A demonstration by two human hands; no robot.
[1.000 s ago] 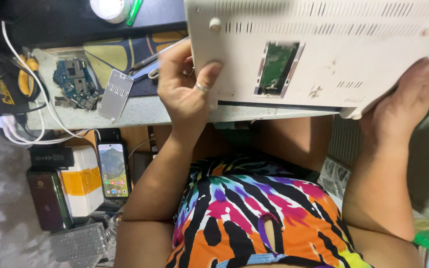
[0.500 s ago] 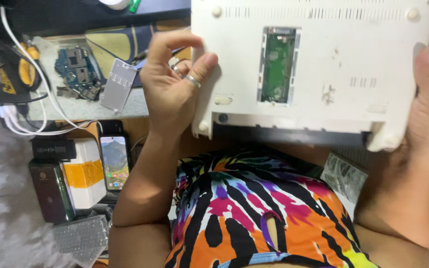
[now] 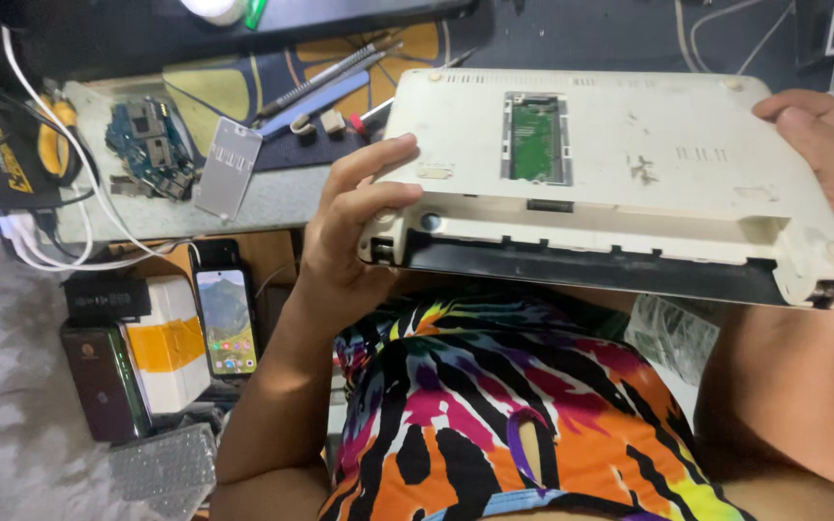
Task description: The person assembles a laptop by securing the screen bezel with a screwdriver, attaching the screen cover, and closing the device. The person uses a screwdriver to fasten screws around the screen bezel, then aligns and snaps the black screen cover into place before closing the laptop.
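So the white laptop [image 3: 629, 164] is flipped bottom-side up and held in the air over the person's lap, just off the near edge of the tabletop [image 3: 272, 198], both hands on it. The left hand [image 3: 354, 232] has the left end, fingers [image 3: 378, 159] curled up over the underside and a bit spread, thumb tucked at the hinge corner. The right hand [image 3: 827, 164] clamps the right end, fingers hooked over the far right corner and kept close together, palm along the side. There's an open slot in the underside showing a green circuit board [image 3: 536, 138]. The dark hinge edge faces the person, and the whole thing tilts slightly.

On the tabletop near its left side sit a blue phone circuit board [image 3: 152, 150] and a silver metal plate [image 3: 229, 167] just beside it, with a couple of thin metal tools [image 3: 340, 72] lying further back. White cables [image 3: 45, 174] loop along the left edge. Below the tabletop, a phone with a lit screen [image 3: 226, 311] stands next to a white and orange box [image 3: 168, 342] and a dark phone [image 3: 103, 378].
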